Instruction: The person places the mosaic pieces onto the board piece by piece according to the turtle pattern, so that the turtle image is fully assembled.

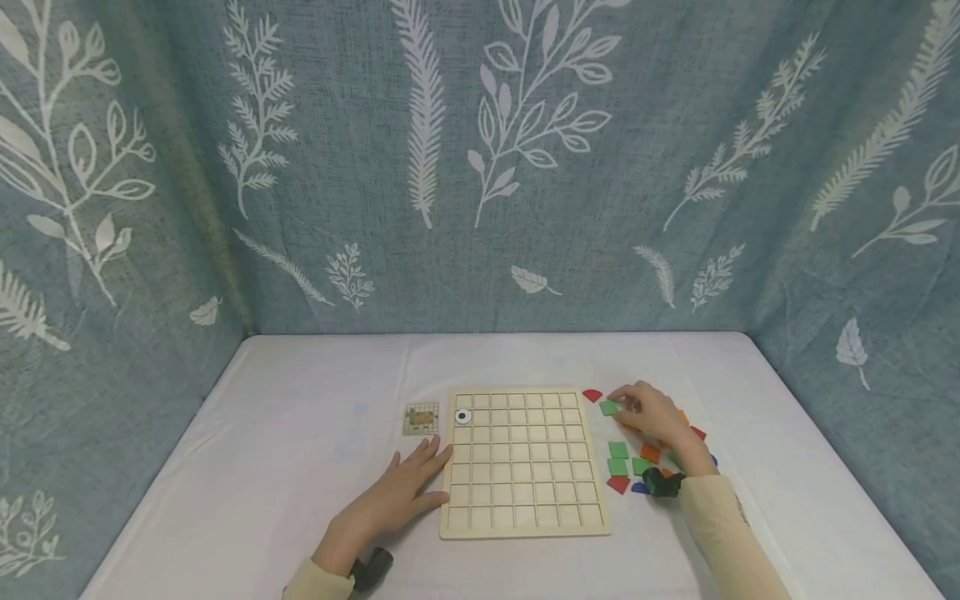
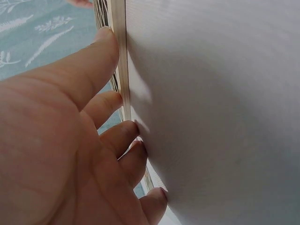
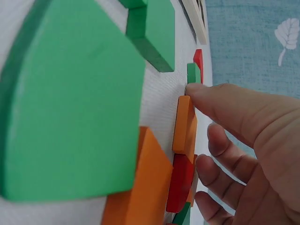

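My left hand (image 1: 401, 492) lies spread at the left edge of the wooden grid board (image 1: 525, 533), its thumb and a finger touching the frame. In the left wrist view the fingertips (image 2: 112, 40) rest along the board's side. One white tile with a black eye (image 1: 462, 416) sits in an upper-left cell. Beyond the board's right side, my right hand (image 1: 651, 412) pinches a green square piece (image 1: 608, 407) between thumb and index finger. The right wrist view shows the thumb tip against this green piece (image 3: 192, 72); the index finger is mostly hidden.
A small picture card (image 1: 421, 418) lies left of the board. A red piece (image 1: 592, 395) is near its upper right corner. Several green squares (image 1: 617, 450), orange pieces (image 1: 650, 452), red pieces (image 1: 618, 484) and blue pieces (image 1: 640, 488) lie under and around the right forearm. A curtain (image 1: 450, 275) hangs behind.
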### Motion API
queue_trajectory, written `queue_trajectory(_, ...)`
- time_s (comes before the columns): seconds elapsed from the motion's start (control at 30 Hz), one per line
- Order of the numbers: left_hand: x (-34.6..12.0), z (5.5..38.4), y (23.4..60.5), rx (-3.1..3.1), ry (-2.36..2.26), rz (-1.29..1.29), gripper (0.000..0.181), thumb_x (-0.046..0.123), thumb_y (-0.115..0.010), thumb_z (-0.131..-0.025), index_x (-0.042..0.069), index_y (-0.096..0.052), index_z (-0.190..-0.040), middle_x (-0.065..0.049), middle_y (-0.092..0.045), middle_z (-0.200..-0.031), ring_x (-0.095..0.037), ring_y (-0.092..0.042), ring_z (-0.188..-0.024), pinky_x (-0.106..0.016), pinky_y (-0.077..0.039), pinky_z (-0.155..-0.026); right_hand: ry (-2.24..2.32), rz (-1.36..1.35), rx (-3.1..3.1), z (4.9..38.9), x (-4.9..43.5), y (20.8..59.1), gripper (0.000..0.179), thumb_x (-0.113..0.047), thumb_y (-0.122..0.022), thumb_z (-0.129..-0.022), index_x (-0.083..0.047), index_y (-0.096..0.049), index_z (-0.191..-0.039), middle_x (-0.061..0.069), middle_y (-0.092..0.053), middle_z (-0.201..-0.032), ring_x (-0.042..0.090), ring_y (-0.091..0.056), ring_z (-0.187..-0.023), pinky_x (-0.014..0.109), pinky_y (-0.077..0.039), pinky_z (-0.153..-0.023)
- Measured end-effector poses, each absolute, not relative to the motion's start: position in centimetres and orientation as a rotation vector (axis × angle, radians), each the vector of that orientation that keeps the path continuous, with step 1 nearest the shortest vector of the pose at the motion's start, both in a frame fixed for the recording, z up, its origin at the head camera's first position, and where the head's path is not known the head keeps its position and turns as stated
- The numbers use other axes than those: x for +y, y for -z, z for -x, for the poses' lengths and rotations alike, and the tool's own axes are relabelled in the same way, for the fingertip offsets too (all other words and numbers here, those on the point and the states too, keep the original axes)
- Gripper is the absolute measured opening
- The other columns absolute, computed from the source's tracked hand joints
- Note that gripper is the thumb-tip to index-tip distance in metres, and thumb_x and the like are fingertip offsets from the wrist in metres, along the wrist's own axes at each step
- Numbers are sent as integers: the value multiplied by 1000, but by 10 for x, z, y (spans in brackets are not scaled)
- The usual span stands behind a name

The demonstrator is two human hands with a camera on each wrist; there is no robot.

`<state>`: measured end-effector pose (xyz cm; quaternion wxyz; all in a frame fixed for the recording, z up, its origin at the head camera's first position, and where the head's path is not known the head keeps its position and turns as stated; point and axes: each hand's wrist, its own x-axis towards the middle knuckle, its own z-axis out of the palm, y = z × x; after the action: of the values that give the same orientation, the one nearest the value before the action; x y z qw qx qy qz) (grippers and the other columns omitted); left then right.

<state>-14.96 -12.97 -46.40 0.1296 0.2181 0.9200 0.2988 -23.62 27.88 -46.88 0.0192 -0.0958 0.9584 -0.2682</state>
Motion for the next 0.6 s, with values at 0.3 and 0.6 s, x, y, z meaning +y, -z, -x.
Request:
queue_trajectory(0.3, -129, 150, 462, 2666, -865, -619, 67, 41, -57, -87, 9, -37, -142, -17, -24, -151, -36, -16, -140, -62, -4, -110, 844, 299, 2984, 232, 275, 465, 24, -23, -70, -84, -11, -68, -104, 4, -55, -87, 17, -46, -73, 27, -41, -63)
queue_trajectory(0.6, -129, 149, 460, 2663, -870, -625, 67, 39, -58, -88, 8, -36, -142, -19, -24, -150, -38, -16, -140, -64, -5, -109, 865, 365, 3010, 231, 261, 457, 22, -23, -69, -85, -11, -68, -104, 3, -54, -84, 14, -43, -63, 26, -38, -53)
